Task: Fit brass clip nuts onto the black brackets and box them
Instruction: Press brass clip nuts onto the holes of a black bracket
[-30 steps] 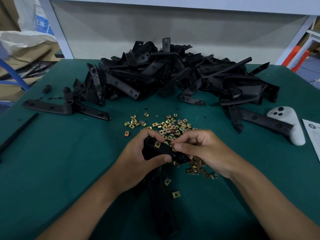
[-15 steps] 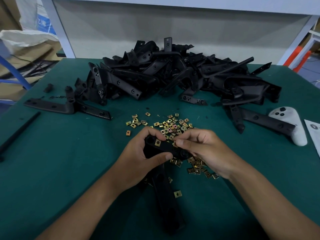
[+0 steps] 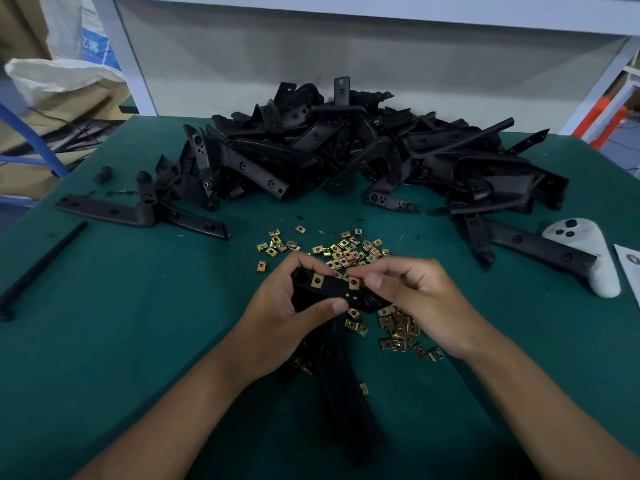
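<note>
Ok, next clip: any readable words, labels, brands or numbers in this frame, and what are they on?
Nothing can be read for certain.
White sack, top left: blue panel with white characters, too blurred to read.
White paper, right edge: round dark emblem, print too small to read.
White controller: buttons only, no legible marking.
Black brackets and brass clip nuts: no visible text.

Table: green mat [image 3: 104, 306].
Back: grey panel [image 3: 346, 53], white frame post [image 3: 128, 60].
Left: white sack [image 3: 62, 76], cardboard [image 3: 31, 174].

Your left hand [image 3: 277, 317] and right hand [image 3: 426, 303] are bare, forearms unsleeved, short-trimmed nails, no gloves.
</note>
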Demonstrator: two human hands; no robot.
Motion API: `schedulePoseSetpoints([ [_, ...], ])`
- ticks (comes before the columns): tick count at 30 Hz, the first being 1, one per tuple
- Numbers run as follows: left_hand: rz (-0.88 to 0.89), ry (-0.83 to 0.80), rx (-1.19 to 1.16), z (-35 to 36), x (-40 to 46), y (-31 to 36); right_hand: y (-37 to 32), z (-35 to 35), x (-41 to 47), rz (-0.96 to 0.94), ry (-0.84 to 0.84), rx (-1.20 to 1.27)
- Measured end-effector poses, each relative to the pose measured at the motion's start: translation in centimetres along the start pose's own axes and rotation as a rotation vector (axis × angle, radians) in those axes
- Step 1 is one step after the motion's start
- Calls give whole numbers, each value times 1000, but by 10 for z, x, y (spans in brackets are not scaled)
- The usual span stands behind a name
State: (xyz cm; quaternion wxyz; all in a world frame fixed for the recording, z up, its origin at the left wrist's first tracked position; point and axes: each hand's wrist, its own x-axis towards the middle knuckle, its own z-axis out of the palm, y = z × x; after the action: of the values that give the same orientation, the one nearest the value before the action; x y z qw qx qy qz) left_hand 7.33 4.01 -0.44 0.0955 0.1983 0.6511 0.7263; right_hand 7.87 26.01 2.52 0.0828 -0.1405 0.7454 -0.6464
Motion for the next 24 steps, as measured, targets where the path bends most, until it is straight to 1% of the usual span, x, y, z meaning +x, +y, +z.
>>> schedulePoseSetpoints([
  [3,28,52,-28,0,1,-1,3,3,0,-8,-47,47],
  [7,38,50,-28,1,0,-3,6,7,-1,-52,-14,-66],
  [13,46,59,47,1,1,-7,10,8,-1,-114,20,-160],
  [18,-12,70,5,-1,2,-5,16,7,2,-60,67,-145],
  [20,-30,95,-14,0,1,-4,16,4,3,-62,130,-197],
  [22,-48,139,-14,1,0,-2,13,0,3,-75,147,-241],
  [24,-31,191,65,4,0,2,6,-4,1,-110,146,-324],
])
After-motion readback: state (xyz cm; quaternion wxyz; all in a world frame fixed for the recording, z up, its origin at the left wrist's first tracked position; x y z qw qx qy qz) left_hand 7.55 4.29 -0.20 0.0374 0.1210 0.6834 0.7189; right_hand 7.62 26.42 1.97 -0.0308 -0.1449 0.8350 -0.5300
